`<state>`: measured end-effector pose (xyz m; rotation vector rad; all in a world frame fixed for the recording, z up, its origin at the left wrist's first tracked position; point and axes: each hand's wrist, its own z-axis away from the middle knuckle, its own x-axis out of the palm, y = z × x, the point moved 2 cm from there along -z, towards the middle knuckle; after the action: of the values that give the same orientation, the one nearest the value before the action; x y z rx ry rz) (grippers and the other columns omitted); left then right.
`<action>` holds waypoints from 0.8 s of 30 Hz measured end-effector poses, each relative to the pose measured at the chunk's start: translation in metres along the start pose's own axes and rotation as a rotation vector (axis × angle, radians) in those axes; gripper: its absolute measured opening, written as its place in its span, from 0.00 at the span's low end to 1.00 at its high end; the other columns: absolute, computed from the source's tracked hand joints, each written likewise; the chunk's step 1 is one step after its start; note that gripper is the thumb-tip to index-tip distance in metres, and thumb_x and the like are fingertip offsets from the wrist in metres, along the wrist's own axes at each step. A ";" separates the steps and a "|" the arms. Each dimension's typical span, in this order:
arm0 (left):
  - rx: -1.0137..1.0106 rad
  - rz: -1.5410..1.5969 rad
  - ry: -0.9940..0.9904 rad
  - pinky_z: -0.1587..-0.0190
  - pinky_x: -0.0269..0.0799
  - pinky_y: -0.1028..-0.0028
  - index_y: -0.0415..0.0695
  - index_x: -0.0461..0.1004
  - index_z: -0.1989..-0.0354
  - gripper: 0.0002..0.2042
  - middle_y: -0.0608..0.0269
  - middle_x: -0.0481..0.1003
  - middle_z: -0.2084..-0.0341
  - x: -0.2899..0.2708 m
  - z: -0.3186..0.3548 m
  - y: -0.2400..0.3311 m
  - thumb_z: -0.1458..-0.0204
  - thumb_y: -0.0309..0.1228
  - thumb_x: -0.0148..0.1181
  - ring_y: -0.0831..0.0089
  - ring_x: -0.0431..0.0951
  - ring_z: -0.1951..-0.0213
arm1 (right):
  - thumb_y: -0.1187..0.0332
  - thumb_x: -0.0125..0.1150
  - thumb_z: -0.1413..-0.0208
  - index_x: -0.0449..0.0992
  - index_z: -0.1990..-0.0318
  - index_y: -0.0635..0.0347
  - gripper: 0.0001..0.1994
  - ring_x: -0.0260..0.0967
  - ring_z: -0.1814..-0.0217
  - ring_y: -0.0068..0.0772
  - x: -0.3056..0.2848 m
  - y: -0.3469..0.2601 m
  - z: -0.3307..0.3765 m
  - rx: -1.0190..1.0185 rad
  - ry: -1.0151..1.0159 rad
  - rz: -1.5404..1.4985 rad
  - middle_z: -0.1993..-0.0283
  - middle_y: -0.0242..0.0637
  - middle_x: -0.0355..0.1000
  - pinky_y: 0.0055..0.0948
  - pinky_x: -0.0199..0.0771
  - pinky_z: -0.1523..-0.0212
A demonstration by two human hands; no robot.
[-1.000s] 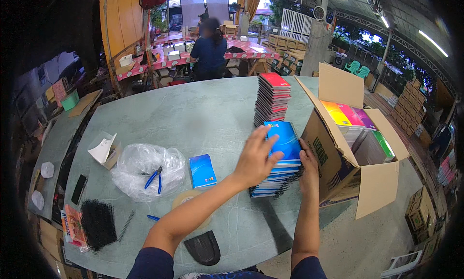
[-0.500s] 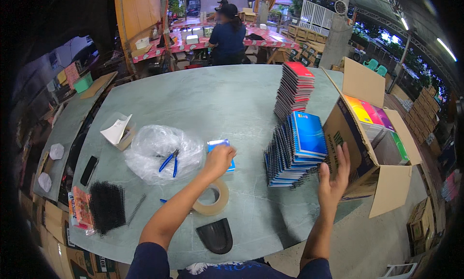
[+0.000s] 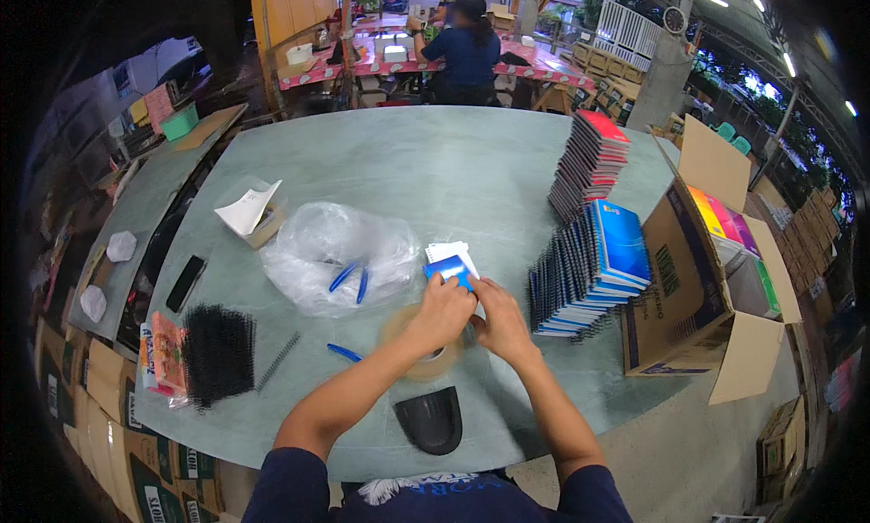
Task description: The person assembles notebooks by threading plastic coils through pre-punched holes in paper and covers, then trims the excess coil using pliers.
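Grey-green bench point(image 3: 471, 174) in a covered work area. Clock centred on the hands, 12 = straight away from the person.

Left hand point(image 3: 443, 311): narrow, fingers curled, closed on the near edge of a blue cover point(image 3: 446, 269). Right hand point(image 3: 501, 322): narrow too, fingertips at the cover's near right corner; undersides hidden, can't tell if it's gripping. Cover sits just past the fingertips at 12, tilted against white sheets point(image 3: 453, 248) showing beyond its far edge.

Tape roll point(image 3: 433, 369) lies at 7, partly under the left forearm. Dark rounded piece point(image 3: 430, 423) at 6, near bench edge. Blue handle point(image 3: 344, 352) at 8, beside the tape. Clear plastic bag point(image 3: 313, 242) at 10, blue-handled cutters point(image 3: 362, 285) on top. Loose coil point(image 3: 278, 362) at 8; farther that way, black coil bundle point(image 3: 217, 355) with an orange packet point(image 3: 169, 353) next to it. Black phone point(image 3: 187, 283) at 9.

Blue notebook stack point(image 3: 623, 242) between 2 and 3, spiral-bound, leaning. Red notebook stack point(image 3: 594, 160) behind it, between 1 and 2. Open carton point(image 3: 671, 292) at 3, with yellow, magenta, purple and green covers inside.

Far out at 12: co-worker point(image 3: 467, 56) in dark shirt at a red-patterned bench point(image 3: 544, 67).
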<state>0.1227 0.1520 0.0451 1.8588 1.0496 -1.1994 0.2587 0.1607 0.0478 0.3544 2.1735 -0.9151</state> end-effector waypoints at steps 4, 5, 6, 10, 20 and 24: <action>-0.182 0.334 0.119 0.58 0.66 0.62 0.43 0.77 0.69 0.07 0.56 0.76 0.71 0.003 0.034 -0.032 0.57 0.28 0.56 0.60 0.74 0.62 | 0.77 0.63 0.65 0.58 0.40 0.58 0.38 0.56 0.38 0.49 0.029 0.012 -0.003 -0.053 -0.230 0.250 0.41 0.43 0.61 0.46 0.53 0.39; -0.201 0.442 0.234 0.56 0.66 0.62 0.44 0.77 0.66 0.08 0.55 0.76 0.69 -0.002 0.043 -0.042 0.55 0.28 0.56 0.59 0.74 0.61 | 0.77 0.63 0.65 0.59 0.40 0.57 0.37 0.55 0.37 0.48 0.035 0.017 -0.005 -0.123 -0.273 0.361 0.41 0.42 0.61 0.46 0.53 0.39; -0.265 0.514 0.251 0.56 0.67 0.62 0.40 0.77 0.67 0.08 0.52 0.76 0.70 -0.006 0.053 -0.049 0.55 0.27 0.56 0.55 0.74 0.63 | 0.77 0.63 0.65 0.59 0.40 0.57 0.37 0.55 0.37 0.48 0.040 0.023 -0.008 -0.127 -0.271 0.363 0.41 0.42 0.61 0.46 0.53 0.39; -0.436 0.620 0.212 0.57 0.68 0.64 0.39 0.77 0.66 0.09 0.52 0.76 0.69 -0.029 0.092 -0.051 0.55 0.27 0.56 0.56 0.75 0.62 | 0.76 0.61 0.64 0.64 0.44 0.55 0.32 0.56 0.37 0.45 0.065 0.047 -0.010 -0.122 -0.201 0.278 0.41 0.40 0.62 0.46 0.54 0.39; -0.626 0.807 0.255 0.58 0.70 0.68 0.39 0.75 0.62 0.12 0.54 0.77 0.68 -0.030 0.121 -0.052 0.55 0.29 0.61 0.62 0.76 0.61 | 0.78 0.58 0.54 0.74 0.57 0.66 0.14 0.73 0.59 0.35 0.016 0.038 -0.019 0.141 0.030 -0.261 0.61 0.41 0.75 0.29 0.71 0.61; -0.588 0.938 0.653 0.57 0.70 0.73 0.38 0.75 0.60 0.17 0.59 0.77 0.67 -0.044 0.097 -0.050 0.61 0.24 0.68 0.72 0.76 0.62 | 0.72 0.61 0.49 0.75 0.60 0.69 0.11 0.69 0.60 0.21 -0.009 0.008 -0.012 0.351 -0.031 -0.751 0.63 0.34 0.75 0.23 0.70 0.59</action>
<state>0.0298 0.0795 0.0474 1.8847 0.5695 0.2547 0.2624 0.1749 0.0557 -0.3494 2.1253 -1.7006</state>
